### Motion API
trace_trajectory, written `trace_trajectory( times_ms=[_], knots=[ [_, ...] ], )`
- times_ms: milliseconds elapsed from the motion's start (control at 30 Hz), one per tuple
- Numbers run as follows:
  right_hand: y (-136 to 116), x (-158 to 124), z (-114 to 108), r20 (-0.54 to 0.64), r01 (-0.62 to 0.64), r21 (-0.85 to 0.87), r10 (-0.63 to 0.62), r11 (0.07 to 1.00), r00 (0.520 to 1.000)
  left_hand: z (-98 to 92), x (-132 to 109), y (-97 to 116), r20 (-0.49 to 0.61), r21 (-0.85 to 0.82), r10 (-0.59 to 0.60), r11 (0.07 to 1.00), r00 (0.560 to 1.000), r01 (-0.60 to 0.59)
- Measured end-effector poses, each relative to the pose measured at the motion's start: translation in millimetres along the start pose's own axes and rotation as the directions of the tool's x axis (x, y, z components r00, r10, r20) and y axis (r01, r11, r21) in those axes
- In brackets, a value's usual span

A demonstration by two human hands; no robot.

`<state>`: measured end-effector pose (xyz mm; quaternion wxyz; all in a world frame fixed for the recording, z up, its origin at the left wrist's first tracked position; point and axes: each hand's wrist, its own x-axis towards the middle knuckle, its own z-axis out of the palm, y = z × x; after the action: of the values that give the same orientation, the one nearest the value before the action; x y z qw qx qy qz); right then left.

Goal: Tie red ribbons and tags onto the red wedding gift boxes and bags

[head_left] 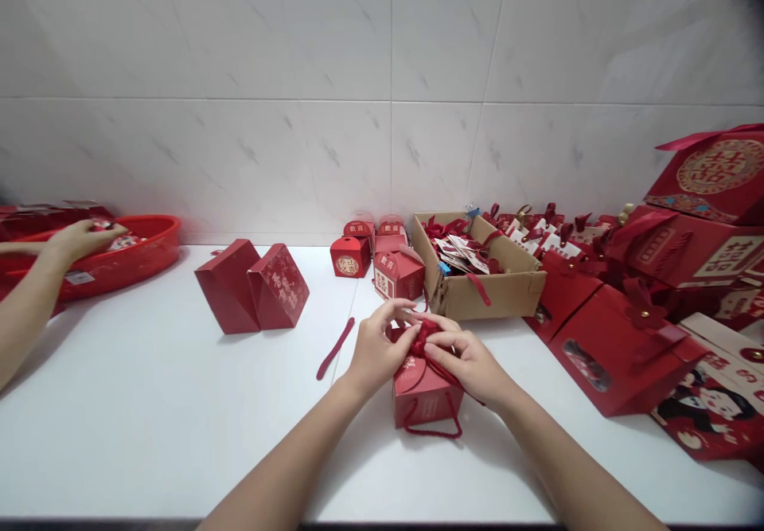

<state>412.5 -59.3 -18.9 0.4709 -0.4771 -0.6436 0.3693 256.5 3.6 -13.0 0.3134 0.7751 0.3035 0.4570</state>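
A small red gift box [426,400] stands on the white table before me, its dark red cord handle [434,433] hanging down the near side. Both hands meet over its lid. My left hand [380,341] pinches a bunched dark red ribbon [425,336] from the left, thumb and fingers closed. From the right, my right hand [471,362] grips the same ribbon near its loops. Fingers partly hide the ribbon and the lid's top. Left of the box lies a flat dark red strip [335,349], touched by neither hand.
A cardboard box [493,296] of ribbons and tags sits behind, beside small red boxes [352,258]. Filled red gift boxes [621,348] crowd the right. Two open red boxes [230,292] stand left. Another person's hand [80,242] reaches over a red basin [149,232].
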Motion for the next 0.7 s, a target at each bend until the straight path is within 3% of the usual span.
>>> trace_trajectory(
  times_ms=[133, 267, 333, 500, 700],
  knots=[
    [3.5, 0.3, 5.9, -0.060, -0.018, -0.040, 0.015, 0.999, 0.998, -11.4, 3.1, 5.3, 0.031, 0.011, 0.001, 1.000, 1.000, -0.001],
    [3.5, -0.4, 3.2, -0.062, -0.020, -0.044, 0.018, 0.999, 0.998, -26.7, 3.6, 10.4, 0.264, 0.035, 0.042, 0.998, 0.964, -0.053],
    [1.7, -1.3, 0.5, -0.056, -0.017, -0.083, 0.013, 0.996, 0.998, -29.7, 3.4, 10.0, 0.322, 0.058, 0.052, 0.996, 0.945, -0.074],
    [-2.2, -3.5, -6.1, -0.048, -0.017, -0.216, 0.007, 0.976, 0.999, -26.9, 3.8, 2.1, 0.318, 0.082, 0.043, 0.994, 0.947, -0.073],
    [-1.0, 0.1, -13.7, -0.053, -0.035, -0.206, 0.025, 0.978, 0.998, -19.8, 14.1, -6.9, 0.326, 0.089, 0.084, 0.989, 0.942, -0.119]
  ],
)
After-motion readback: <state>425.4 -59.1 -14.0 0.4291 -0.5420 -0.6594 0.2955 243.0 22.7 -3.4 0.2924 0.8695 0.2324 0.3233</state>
